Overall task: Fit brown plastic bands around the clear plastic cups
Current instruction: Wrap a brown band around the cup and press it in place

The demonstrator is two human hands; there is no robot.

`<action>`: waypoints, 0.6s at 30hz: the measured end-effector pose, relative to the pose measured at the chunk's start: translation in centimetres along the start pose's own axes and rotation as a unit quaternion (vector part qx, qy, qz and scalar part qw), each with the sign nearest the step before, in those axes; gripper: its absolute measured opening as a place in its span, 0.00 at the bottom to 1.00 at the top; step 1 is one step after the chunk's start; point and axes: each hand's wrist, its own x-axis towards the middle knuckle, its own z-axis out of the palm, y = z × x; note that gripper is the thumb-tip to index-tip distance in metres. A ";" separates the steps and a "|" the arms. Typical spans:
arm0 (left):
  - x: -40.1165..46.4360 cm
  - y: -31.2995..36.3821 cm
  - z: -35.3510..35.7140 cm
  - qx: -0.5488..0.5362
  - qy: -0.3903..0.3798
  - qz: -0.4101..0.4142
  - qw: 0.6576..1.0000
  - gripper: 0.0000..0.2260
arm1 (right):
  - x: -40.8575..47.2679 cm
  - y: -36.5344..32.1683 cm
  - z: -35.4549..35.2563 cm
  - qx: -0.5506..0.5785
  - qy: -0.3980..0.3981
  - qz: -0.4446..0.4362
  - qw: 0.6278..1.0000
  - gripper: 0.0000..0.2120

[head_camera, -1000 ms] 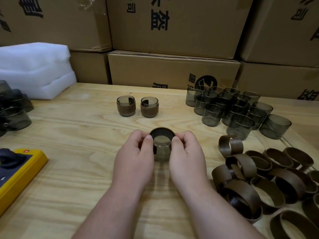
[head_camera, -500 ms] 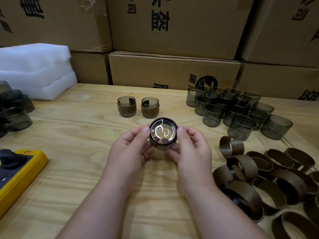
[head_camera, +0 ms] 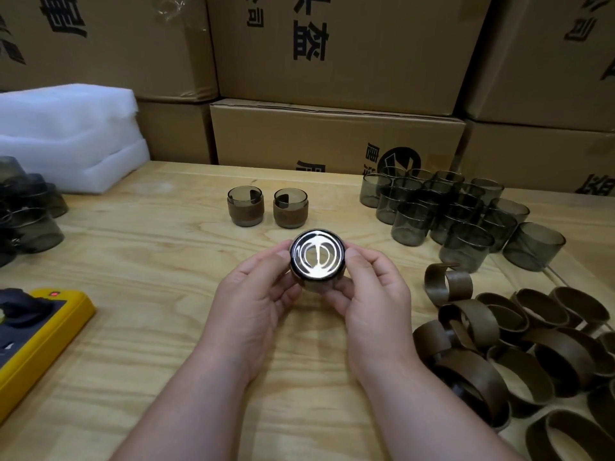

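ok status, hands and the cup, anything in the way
Left hand and right hand both grip one cup, lifted off the table, its end tilted toward camera. Two banded cups beyond. Nothing in the way.

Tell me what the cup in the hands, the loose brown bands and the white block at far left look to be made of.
Cup: smoky, see-through, with glossy glare on its base; clear plastic, though glass would look alike. Both hands hold it.
Loose brown bands: thin matte strips curled into open rings; flexible plastic, possibly leather-like.
White block: soft, fuzzy-edged stacked layers; likely packing foam.
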 end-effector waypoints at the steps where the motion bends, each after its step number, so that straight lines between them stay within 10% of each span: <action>1: 0.0 0.0 -0.1 0.000 -0.006 -0.008 1.000 0.12 | 0.1 0.1 0.0 0.006 0.002 -0.004 1.000 0.11; 18: 0.7 -1.0 -0.4 0.015 0.005 0.039 0.999 0.14 | 0.3 0.6 0.0 -0.071 -0.005 0.001 0.997 0.10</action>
